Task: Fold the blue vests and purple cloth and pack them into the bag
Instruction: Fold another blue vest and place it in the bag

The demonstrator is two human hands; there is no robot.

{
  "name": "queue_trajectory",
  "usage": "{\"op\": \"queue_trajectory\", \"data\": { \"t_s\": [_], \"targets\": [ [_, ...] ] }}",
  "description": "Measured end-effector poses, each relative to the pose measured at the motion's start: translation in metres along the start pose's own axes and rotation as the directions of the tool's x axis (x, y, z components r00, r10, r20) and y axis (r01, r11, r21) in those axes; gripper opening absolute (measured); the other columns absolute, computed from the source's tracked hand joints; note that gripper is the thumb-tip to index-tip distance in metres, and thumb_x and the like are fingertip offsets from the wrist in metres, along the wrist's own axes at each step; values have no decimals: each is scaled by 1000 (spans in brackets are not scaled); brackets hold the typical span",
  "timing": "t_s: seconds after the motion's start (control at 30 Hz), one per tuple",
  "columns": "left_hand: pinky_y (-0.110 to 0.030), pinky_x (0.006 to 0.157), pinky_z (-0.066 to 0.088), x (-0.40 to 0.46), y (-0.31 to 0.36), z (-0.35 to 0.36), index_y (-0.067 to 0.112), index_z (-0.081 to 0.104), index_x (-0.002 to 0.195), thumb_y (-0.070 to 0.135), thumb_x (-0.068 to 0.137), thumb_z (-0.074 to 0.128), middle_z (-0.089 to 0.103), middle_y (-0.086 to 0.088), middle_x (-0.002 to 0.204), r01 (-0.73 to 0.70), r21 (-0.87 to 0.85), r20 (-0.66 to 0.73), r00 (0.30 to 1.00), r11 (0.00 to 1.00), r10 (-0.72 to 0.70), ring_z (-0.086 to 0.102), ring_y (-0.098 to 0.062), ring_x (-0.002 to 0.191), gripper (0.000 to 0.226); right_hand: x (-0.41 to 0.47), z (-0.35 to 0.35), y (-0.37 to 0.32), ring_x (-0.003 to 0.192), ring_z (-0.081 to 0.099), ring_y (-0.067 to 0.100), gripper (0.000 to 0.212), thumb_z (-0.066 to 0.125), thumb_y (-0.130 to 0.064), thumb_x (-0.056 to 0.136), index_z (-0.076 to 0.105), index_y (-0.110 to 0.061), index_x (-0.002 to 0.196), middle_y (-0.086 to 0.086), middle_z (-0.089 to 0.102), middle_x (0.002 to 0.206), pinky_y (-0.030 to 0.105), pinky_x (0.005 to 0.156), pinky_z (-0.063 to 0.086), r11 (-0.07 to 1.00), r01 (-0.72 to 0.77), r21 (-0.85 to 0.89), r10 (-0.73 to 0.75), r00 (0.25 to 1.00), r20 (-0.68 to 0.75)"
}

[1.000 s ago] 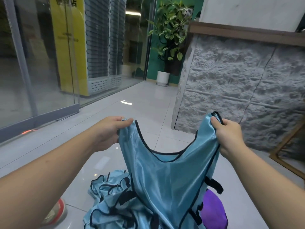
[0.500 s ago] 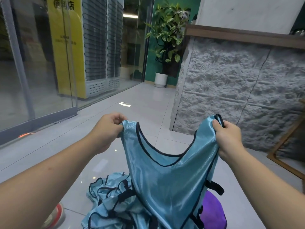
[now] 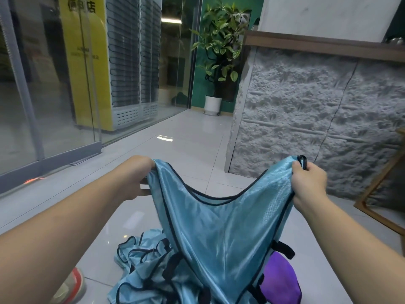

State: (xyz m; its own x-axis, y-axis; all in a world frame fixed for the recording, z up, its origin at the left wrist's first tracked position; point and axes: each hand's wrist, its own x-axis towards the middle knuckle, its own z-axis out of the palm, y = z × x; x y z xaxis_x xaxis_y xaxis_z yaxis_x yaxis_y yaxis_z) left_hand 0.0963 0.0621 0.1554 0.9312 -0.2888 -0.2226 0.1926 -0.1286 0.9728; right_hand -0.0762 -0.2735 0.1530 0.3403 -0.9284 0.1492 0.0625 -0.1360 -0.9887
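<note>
We noted the left hand point(image 3: 140, 176) and right hand point(image 3: 309, 183) each clenched on a shoulder strap, having drawn the blue vest point(image 3: 219, 227) wider apart above the floor pile point(image 3: 140, 266); folding not yet begun.

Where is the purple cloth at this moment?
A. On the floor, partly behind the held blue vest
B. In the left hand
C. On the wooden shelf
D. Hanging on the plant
A: the purple cloth lies low on the floor, partly covered by the vest that both hands hold up.
</note>
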Motion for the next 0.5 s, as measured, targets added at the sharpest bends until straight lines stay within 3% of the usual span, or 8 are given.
{"op": "queue_trajectory", "data": {
  "t_s": [0.1, 0.27, 0.4, 0.5],
  "targets": [
    [-47, 83, 60, -4, -2, -1, 5, 73, 113, 11, 91, 50, 77, -20, 110, 62, 0, 15, 998, 998, -62, 70, -34, 86, 32, 1, 1, 0, 75, 30, 25, 27, 57, -20, 101, 42, -15, 79, 3, 30, 68, 42, 69, 26, 1000, 9, -1, -9, 1000, -3],
    [-43, 73, 59, -9, -9, 9, 6, 68, 124, 26, 92, 46, 75, -20, 112, 104, -95, 123, 988, 990, -92, 69, -35, 87, 43, -9, 13, 6, 67, 31, 20, 28, 58, -19, 104, 50, -1, 84, 6, 37, 72, 39, 65, 25, 999, 41, -8, -39, 993, 108],
    [-43, 75, 58, -17, -10, 30, 8, 70, 114, 28, 104, 41, 70, -21, 108, 85, -127, 244, 968, 988, -53, 66, -34, 91, 37, -22, 28, 11, 77, 48, 21, 31, 62, -23, 102, 61, 8, 103, 7, 55, 83, 39, 72, 37, 999, 31, -6, -30, 982, 187],
    [-46, 74, 60, -25, -8, 48, 5, 68, 109, 23, 107, 41, 68, -19, 98, 63, -175, 268, 963, 983, -14, 67, -35, 84, 32, -35, 38, 10, 78, 52, 19, 28, 63, -20, 103, 66, 8, 103, 6, 59, 84, 38, 73, 40, 999, 43, -5, -41, 973, 229]
  ]
}}
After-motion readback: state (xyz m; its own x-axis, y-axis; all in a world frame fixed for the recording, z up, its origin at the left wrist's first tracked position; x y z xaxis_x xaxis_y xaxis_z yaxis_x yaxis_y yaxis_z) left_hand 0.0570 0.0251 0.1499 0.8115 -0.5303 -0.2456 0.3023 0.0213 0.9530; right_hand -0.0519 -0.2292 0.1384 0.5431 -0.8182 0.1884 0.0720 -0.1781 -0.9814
